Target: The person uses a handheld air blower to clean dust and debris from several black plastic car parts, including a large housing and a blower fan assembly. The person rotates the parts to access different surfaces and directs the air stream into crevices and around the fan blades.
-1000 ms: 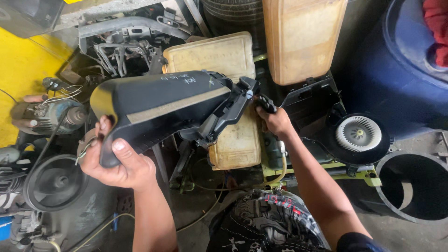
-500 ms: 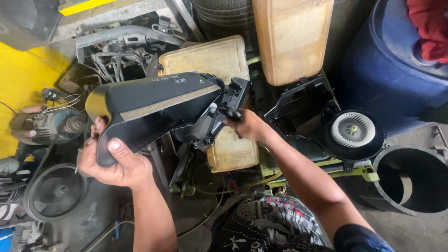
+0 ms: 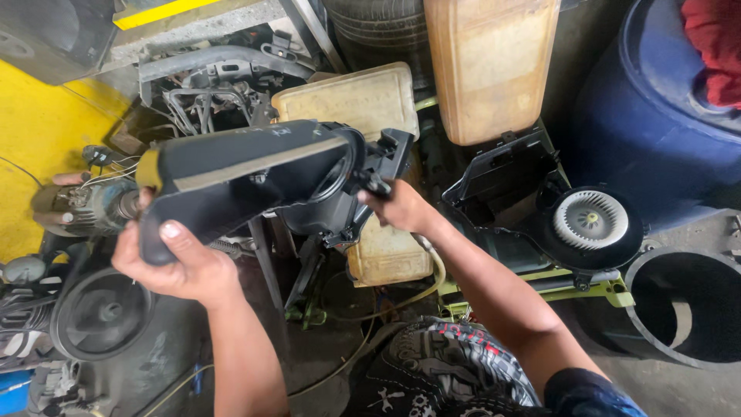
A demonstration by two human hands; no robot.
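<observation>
Soft, even daylight, weak shadows, sharp centre, slight wide-angle bending at the edges.

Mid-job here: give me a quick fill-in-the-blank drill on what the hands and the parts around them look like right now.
1. Both hands hold up a long ____ plastic duct housing.
2. The left hand grips the housing at the end with a ____ foam strip.
3. To the right of the right hand lies a round white ____ in a black casing.
4. The big drum at the far right is ____.

Missing words: black; yellow; blower fan; blue
</observation>
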